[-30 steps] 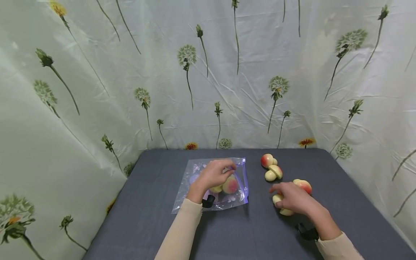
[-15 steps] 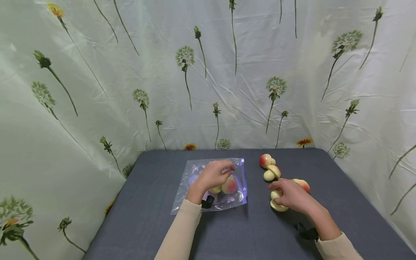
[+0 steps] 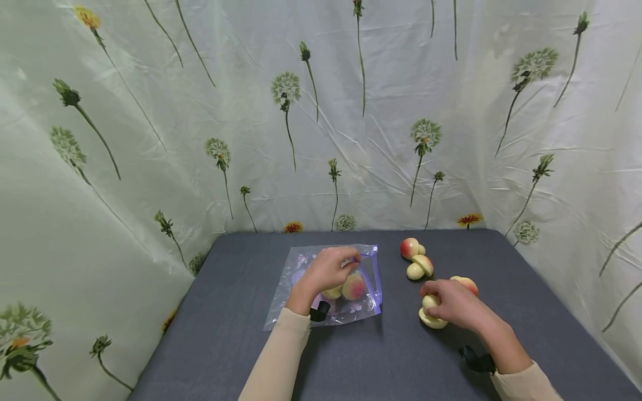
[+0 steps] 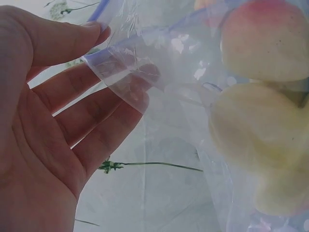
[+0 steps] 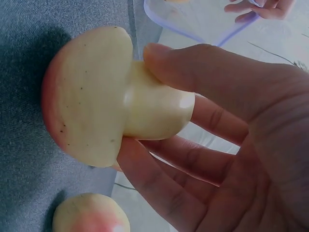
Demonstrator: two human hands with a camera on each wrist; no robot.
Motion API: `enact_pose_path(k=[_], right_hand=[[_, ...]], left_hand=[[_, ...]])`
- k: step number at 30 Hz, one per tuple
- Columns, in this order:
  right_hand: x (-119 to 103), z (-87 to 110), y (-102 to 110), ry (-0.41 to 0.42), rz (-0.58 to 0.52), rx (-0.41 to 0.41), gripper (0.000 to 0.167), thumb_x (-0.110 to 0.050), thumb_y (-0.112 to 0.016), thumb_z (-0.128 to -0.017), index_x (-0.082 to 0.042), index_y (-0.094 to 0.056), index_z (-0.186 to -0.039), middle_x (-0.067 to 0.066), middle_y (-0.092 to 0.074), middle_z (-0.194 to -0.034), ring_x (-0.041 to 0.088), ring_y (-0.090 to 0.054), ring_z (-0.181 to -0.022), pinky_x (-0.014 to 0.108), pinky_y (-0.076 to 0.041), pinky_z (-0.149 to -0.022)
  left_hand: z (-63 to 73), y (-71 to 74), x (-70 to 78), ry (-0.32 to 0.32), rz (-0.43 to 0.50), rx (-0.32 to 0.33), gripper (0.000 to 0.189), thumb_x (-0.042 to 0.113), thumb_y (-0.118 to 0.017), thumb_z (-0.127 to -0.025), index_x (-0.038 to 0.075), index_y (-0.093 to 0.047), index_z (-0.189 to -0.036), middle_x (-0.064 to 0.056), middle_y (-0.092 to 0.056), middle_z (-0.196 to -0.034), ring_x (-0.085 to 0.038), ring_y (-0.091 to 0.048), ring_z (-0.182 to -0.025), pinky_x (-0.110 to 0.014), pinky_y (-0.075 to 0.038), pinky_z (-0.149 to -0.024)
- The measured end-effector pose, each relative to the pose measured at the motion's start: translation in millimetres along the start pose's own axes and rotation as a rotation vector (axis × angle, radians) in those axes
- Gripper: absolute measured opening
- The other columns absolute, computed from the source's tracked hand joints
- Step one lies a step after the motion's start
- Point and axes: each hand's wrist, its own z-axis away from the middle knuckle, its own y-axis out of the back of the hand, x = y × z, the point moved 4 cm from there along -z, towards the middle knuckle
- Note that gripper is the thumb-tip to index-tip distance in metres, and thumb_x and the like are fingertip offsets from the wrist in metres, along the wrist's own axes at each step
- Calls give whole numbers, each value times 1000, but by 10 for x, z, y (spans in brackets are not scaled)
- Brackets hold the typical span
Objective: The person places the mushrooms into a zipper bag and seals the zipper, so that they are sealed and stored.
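Observation:
In the head view my left hand (image 3: 327, 274) pinches the top edge of a clear zip bag (image 3: 285, 303) with purple trim. Up close in the left wrist view, thumb and forefinger grip the bag's edge (image 4: 118, 72) while the other fingers extend behind the plastic. Mushroom-shaped pieces (image 3: 354, 286) with pale and pinkish caps lie inside the bag. My right hand (image 3: 455, 301) holds a toy mushroom (image 5: 89, 96) by its stem, thumb on one side and fingers on the other. Its cap is cream with a red top and dark specks, resting close against the tabletop.
Two more toy mushrooms, one farther back (image 3: 409, 248) and one nearer (image 3: 423, 264), lie together right of the bag. Another mushroom (image 3: 468, 285) sits just behind my right hand. A floral curtain (image 3: 321, 139) hangs behind the dark table (image 3: 225, 334).
The mushroom by my right hand has been tipped and shifted slightly, and my right thumb and fingers have drawn in on its stem. My left hand keeps the bag's edge in nearly the same place.

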Motion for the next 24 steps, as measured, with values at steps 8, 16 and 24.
enact_pose_path(k=[8,16,24], right_hand=[[-27,-15,42,53,33,128,22,-9,-78,-77,-14,-72,-97,-9,-60,-78,8,-49,-66,28,-41,-59],[-124,-105,100,91,28,326,20,-14,-79,-80,-23,-73,-97,-13,-57,-74,7,-49,-64,27,-41,-59],[-193,-274,15,38,-128,347,27,-23,-84,-83,-14,-74,-106,-3,-67,-95,13,-61,-73,29,-50,-62]], left_hand=[[2,22,-11,-10,12,23,12,8,-67,-96,19,-71,-97,8,-71,-98,-6,-63,-83,-25,-51,-74],[-4,42,-5,-8,26,16,10,9,-67,-96,17,-72,-98,8,-71,-98,-6,-62,-82,-25,-51,-74],[-7,55,45,-2,19,-7,8,11,-68,-96,18,-72,-97,8,-71,-98,-6,-64,-85,-26,-52,-76]])
